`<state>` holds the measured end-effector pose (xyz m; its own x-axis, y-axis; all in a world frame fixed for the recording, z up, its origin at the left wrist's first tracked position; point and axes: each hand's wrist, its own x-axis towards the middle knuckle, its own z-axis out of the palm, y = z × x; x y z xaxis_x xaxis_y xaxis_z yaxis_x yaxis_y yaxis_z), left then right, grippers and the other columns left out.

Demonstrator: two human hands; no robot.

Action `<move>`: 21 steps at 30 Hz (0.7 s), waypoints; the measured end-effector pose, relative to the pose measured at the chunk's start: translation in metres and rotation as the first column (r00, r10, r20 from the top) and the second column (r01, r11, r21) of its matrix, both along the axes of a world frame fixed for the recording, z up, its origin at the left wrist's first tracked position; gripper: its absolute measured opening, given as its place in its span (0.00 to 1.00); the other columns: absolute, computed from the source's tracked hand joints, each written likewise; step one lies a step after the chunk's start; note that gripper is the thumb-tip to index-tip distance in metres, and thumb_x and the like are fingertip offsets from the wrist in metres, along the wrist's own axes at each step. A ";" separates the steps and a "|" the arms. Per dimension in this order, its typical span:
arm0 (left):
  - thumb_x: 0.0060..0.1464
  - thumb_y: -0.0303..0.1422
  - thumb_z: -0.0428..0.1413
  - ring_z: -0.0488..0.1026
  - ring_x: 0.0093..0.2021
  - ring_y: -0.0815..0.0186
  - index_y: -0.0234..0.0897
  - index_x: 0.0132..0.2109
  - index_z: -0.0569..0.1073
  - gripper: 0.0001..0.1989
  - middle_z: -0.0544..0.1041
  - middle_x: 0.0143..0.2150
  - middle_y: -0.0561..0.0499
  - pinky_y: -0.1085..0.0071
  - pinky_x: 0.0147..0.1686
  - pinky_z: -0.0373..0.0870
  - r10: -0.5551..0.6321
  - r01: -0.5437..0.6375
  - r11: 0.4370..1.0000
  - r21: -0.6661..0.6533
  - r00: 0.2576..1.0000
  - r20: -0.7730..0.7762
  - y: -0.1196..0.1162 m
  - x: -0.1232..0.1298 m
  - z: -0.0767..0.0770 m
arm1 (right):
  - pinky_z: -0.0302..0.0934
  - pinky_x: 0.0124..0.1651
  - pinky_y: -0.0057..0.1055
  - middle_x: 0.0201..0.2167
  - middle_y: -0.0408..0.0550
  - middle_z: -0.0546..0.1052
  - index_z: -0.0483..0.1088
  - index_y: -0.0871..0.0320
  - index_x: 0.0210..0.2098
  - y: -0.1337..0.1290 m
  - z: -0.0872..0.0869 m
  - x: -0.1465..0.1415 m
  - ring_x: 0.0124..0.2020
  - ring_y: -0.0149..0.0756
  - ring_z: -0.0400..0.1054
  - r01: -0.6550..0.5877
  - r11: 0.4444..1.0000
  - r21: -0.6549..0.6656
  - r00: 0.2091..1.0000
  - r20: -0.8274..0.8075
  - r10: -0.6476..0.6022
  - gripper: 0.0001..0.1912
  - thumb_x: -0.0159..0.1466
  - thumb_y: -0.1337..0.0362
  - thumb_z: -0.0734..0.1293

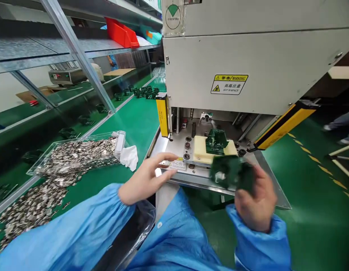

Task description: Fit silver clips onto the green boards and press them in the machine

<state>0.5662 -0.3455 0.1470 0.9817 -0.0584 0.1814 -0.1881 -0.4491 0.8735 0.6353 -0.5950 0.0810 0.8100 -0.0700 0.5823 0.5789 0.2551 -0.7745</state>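
My right hand [257,197] is closed on a dark green plastic part [227,171], blurred by motion, in front of the press. Nothing is held in my left hand [149,177]; its thumb and fingers are apart, near the front edge of the machine bed. Another dark green plastic part [216,141] sits on the cream-coloured fixture block [201,146] under the press. Small metal pieces [81,154] heap up in a clear plastic tray [120,145] to the left, and more metal pieces [33,205] lie loose on the green bench.
The grey press [197,56] bears a hot-surface warning label [229,84]. Yellow-black posts [162,114] flank its opening. A white cloth [129,157] lies beside the tray. Several green parts [146,92] stand farther back. A red bin [122,33] rests on the metal shelf [78,45].
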 end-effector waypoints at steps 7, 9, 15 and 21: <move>0.47 0.37 0.65 0.70 0.55 0.54 0.36 0.49 0.68 0.24 0.73 0.54 0.40 0.57 0.55 0.67 0.021 -0.035 0.997 0.064 0.977 0.213 -0.067 0.109 0.006 | 0.63 0.54 0.52 0.40 0.44 0.73 0.72 0.55 0.45 -0.053 0.013 0.043 0.40 0.40 0.70 0.448 0.876 0.177 0.876 -0.285 -0.390 0.29 0.45 0.60 0.78; 0.43 0.38 0.67 0.69 0.56 0.51 0.35 0.57 0.63 0.36 0.71 0.55 0.38 0.53 0.55 0.67 0.015 -0.022 0.999 0.047 0.991 0.136 -0.079 0.125 0.004 | 0.60 0.58 0.54 0.42 0.45 0.73 0.71 0.55 0.47 -0.056 0.015 0.046 0.44 0.42 0.70 0.404 0.910 0.091 0.893 -0.258 -0.370 0.32 0.44 0.58 0.79; 0.42 0.35 0.68 0.72 0.49 0.57 0.32 0.58 0.64 0.37 0.73 0.50 0.40 0.56 0.54 0.69 0.105 -0.074 0.956 -0.284 0.990 0.095 -0.051 0.111 0.011 | 0.63 0.55 0.49 0.49 0.55 0.73 0.67 0.57 0.54 -0.044 0.030 0.074 0.52 0.48 0.68 0.142 0.929 -0.342 0.984 -0.057 -0.172 0.32 0.53 0.56 0.76; 0.43 0.35 0.67 0.73 0.49 0.59 0.36 0.53 0.69 0.29 0.74 0.49 0.44 0.58 0.54 0.68 0.003 -0.047 0.972 -0.230 0.983 -0.185 0.037 0.018 -0.004 | 0.62 0.56 0.50 0.48 0.54 0.76 0.69 0.59 0.53 -0.015 0.049 0.111 0.50 0.50 0.70 -0.043 0.661 -0.749 0.999 -0.040 0.020 0.31 0.55 0.48 0.73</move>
<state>0.5837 -0.3085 0.1431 0.9999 -0.0110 0.0050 -0.0074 -0.2320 0.9727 0.7459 -0.6098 0.1302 0.8190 0.4067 0.4048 0.5581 -0.4008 -0.7266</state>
